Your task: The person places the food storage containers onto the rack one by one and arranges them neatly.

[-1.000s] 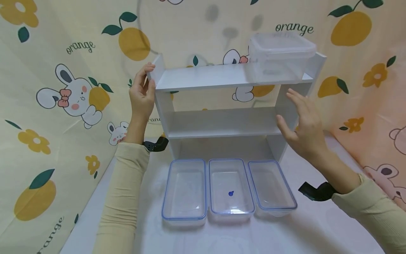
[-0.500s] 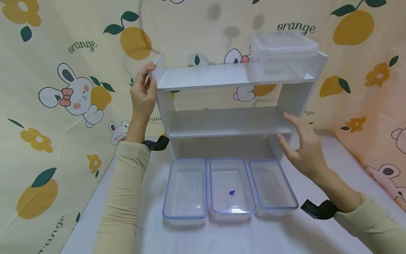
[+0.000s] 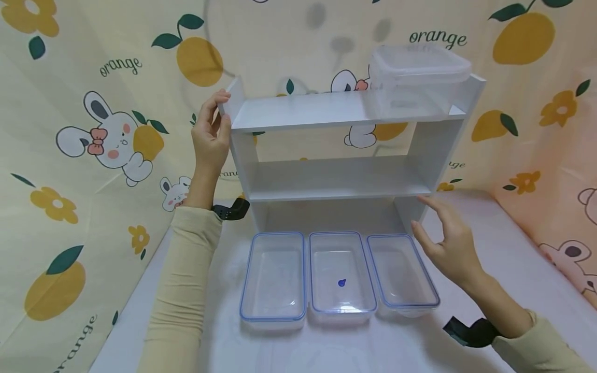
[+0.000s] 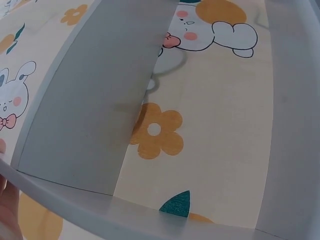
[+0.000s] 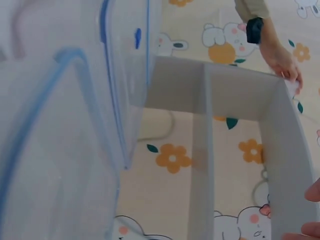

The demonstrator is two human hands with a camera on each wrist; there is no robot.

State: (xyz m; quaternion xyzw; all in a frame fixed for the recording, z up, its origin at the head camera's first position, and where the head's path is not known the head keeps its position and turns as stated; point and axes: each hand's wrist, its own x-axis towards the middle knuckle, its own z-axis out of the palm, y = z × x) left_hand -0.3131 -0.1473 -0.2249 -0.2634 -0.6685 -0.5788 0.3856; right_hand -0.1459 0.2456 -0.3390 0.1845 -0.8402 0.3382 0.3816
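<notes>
My left hand (image 3: 211,129) grips the upper left end of a white two-tier shelf (image 3: 298,113), its thumb toward the front edge. My right hand (image 3: 450,248) is off the shelf's lower right side, thumb and forefinger spread apart, with nothing held. Whether its forefinger tip touches the side panel cannot be told. In the right wrist view only some fingertips (image 5: 312,192) of that hand show. Three clear containers with blue rims stand side by side before the shelf: a left one (image 3: 272,277), a middle one (image 3: 339,259) bearing a small blue mark, and a right one (image 3: 401,269).
A frosted clear box (image 3: 420,85) with a lid sits at the right end of the shelf's top board. White cloth covers the table (image 3: 326,347). Patterned cloth (image 3: 298,41) with oranges and rabbits hangs behind and at the sides.
My right hand has come down along the shelf's right side, from near the top board to below the middle board. My left hand keeps its grip; the containers stay put.
</notes>
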